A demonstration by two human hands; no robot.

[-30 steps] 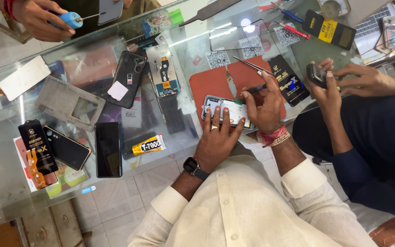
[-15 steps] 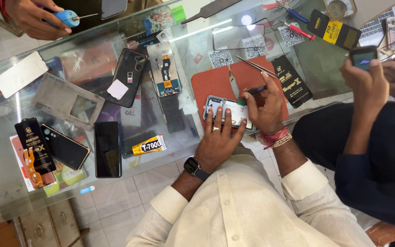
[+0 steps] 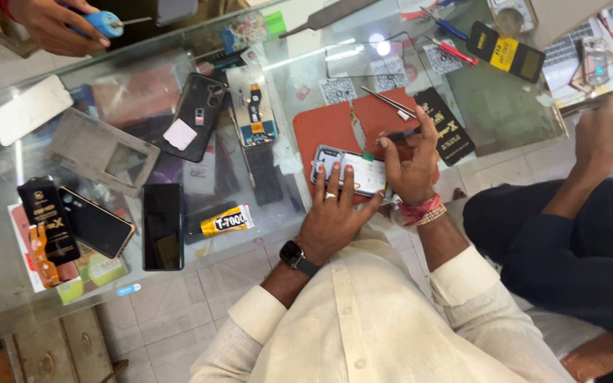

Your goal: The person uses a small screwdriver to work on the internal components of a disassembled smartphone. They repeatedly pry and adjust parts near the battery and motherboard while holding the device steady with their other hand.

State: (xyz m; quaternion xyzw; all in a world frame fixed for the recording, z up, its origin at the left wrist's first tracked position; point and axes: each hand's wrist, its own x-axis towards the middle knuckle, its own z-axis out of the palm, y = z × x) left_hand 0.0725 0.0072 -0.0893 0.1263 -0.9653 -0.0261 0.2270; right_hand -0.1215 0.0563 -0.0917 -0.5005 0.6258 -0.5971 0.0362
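Note:
An opened phone (image 3: 355, 170) with its back off lies on a red mat (image 3: 321, 131) on the glass counter. My left hand (image 3: 335, 213), with a ring and a wrist watch, presses down on the phone's near edge with spread fingers. My right hand (image 3: 409, 167), with a red thread band at the wrist, grips a thin dark screwdriver (image 3: 400, 135) whose tip rests at the phone's top right corner. Tweezers (image 3: 384, 101) lie on the mat just beyond.
The glass counter (image 3: 278, 213) carries a black phone (image 3: 162, 225), a glue tube (image 3: 225, 221), a black phone back (image 3: 194, 117), a screen part (image 3: 252, 106) and black packets (image 3: 443, 126). Another person's hand (image 3: 54, 25) holds a blue tool at top left; a seated person (image 3: 576, 234) is at right.
My hands have stayed on the phone with the screwdriver. The seated person's hand at right has moved up and away toward the right edge with a phone.

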